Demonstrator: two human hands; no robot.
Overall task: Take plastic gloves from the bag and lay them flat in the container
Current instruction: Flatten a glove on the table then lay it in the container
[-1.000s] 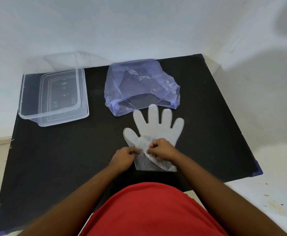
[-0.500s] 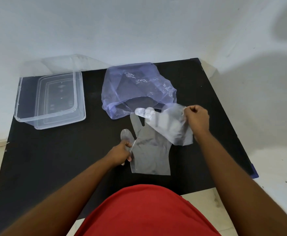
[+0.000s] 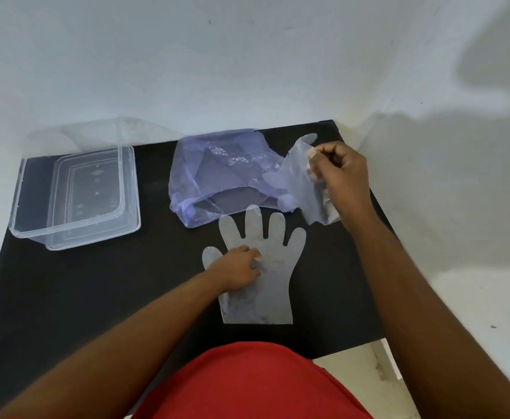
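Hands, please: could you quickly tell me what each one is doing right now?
Left hand: pressing on the flat glove, fingers curled.
Right hand: closed, pinching a lifted glove.

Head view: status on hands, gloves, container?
Left hand pressing flat clear plastic glove on black table. Right hand pinching second glove, lifted. Clear rectangular container empty, path unobstructed.
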